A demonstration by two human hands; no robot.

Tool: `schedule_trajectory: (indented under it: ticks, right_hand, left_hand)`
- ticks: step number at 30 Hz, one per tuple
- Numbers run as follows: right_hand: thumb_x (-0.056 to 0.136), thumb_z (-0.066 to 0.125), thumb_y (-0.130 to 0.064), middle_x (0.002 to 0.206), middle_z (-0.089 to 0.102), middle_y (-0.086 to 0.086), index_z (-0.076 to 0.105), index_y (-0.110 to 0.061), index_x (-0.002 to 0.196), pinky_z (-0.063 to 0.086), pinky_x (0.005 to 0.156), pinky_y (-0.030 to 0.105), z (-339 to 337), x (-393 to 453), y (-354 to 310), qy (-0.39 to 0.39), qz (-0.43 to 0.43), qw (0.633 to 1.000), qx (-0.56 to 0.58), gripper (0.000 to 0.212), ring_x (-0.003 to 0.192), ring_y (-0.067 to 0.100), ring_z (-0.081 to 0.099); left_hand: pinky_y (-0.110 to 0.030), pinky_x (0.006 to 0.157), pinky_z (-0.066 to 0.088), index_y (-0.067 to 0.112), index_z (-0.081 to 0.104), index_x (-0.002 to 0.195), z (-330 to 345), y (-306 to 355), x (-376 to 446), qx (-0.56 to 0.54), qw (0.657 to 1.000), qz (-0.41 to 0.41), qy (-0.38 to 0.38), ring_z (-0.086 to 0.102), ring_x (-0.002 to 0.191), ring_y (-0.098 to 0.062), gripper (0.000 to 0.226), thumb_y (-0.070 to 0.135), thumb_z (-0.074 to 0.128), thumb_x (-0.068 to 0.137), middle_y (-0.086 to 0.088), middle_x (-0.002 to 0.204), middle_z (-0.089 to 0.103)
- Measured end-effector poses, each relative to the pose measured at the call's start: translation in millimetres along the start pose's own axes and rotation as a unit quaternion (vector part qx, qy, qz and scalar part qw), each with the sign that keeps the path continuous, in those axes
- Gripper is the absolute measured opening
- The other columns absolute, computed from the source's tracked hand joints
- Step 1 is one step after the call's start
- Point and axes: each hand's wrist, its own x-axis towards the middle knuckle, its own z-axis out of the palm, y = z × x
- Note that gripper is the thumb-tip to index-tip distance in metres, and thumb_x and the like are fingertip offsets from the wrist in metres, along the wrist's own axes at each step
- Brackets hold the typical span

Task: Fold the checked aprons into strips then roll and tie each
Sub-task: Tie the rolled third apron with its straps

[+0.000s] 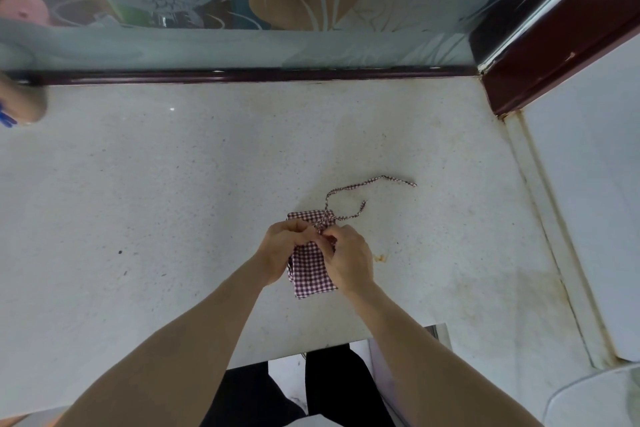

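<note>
A maroon-and-white checked apron [311, 270] lies rolled into a small bundle on the pale speckled counter [173, 201], right of centre. Its thin checked ties [353, 189] cross over the bundle's far end, and the loose ends trail away to the upper right. My left hand [282, 250] grips the bundle's left side, fingers pinched at the ties. My right hand [348, 260] covers the right side and pinches the ties at the same spot. Part of the bundle is hidden under both hands.
A frosted glass partition on a dark rail [242, 74] closes the counter's far side. A dark red frame [554, 55] and white wall stand at the right. A blurred object [20, 104] sits at the far left. The counter's front edge runs just before my legs.
</note>
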Motion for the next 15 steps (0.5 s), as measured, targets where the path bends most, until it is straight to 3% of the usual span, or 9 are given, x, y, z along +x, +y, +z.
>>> schedule_trajectory:
  ticks: [4,8,10,12,15]
  right_hand:
    - [0.094,0.064,-0.030,0.090,0.060,-0.002,0.068,-0.011,0.096,0.045,0.067,0.026,3,5,-2,-0.009,-0.003,1.000,0.029,0.019,0.076,0.013,0.056]
    - [0.085,0.077,-0.025,0.080,0.058,-0.004,0.068,-0.006,0.081,0.041,0.061,0.012,0,0,7,-0.051,-0.026,0.988,0.140,0.021,0.065,0.007,0.052]
    - [0.081,0.080,-0.025,0.082,0.064,-0.002,0.071,-0.011,0.081,0.046,0.065,0.015,-8,-1,9,-0.094,0.007,0.977,0.189,0.017,0.071,0.010,0.059]
    - [0.082,0.077,-0.018,0.080,0.069,-0.005,0.071,-0.019,0.080,0.052,0.070,0.025,-16,0,7,-0.155,0.080,0.949,0.265,0.007,0.077,0.014,0.064]
    - [0.088,0.066,-0.022,0.061,0.058,-0.007,0.070,-0.016,0.075,0.041,0.057,0.023,-20,0,2,-0.195,0.188,0.885,0.380,0.015,0.061,0.012,0.053]
  left_hand:
    - [-0.042,0.101,0.046,0.002,0.077,0.085,0,1,-3,0.059,0.998,0.027,-0.020,0.065,0.103,-0.028,0.008,0.004,0.072,0.078,-0.010,0.098,0.074]
    - [-0.041,0.095,0.053,0.011,0.077,0.080,5,3,-5,0.153,0.987,0.049,-0.002,0.068,0.095,-0.025,0.006,0.005,0.075,0.079,-0.007,0.089,0.074]
    - [-0.038,0.090,0.055,0.014,0.077,0.080,11,3,-6,0.190,0.980,0.060,0.021,0.068,0.091,-0.023,0.006,0.008,0.076,0.080,-0.005,0.087,0.074]
    - [-0.029,0.082,0.056,0.018,0.076,0.080,17,2,-6,0.213,0.972,0.085,0.056,0.068,0.086,-0.016,0.007,0.010,0.077,0.080,0.000,0.084,0.073]
    - [-0.012,0.067,0.048,0.018,0.077,0.084,26,-1,-7,0.258,0.951,0.132,0.106,0.064,0.079,-0.004,0.006,0.013,0.077,0.080,0.009,0.087,0.069]
